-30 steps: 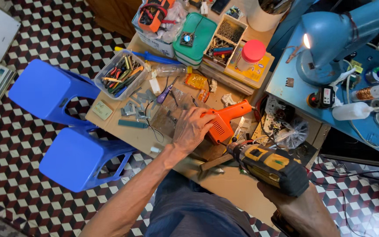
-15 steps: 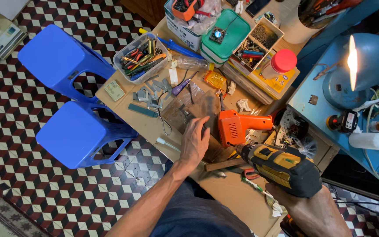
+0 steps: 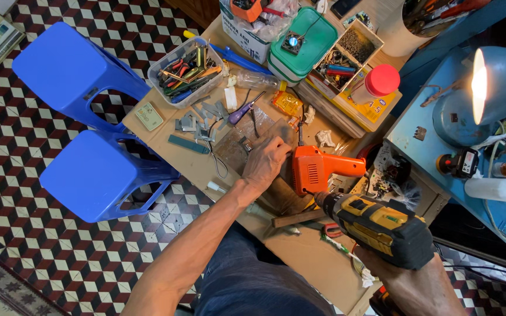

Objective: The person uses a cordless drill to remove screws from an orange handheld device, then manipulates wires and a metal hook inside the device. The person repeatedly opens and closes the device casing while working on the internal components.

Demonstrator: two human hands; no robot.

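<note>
Orange heat gun (image 3: 314, 169) nearer left hand (image 3: 266, 162)

The left hand (image 3: 266, 162) has been drawn off the orange heat gun (image 3: 316, 169) and laid flat on the clear plastic sheet (image 3: 242, 146) just beside it — the yellow-and-black cordless drill (image 3: 376, 224) has been swung slightly so its nose sits below the gun's body.

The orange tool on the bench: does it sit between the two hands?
Yes. In the head view the orange tool lies between the left hand, flat on the bench, and the yellow-and-black drill gripped by the right hand.
</note>
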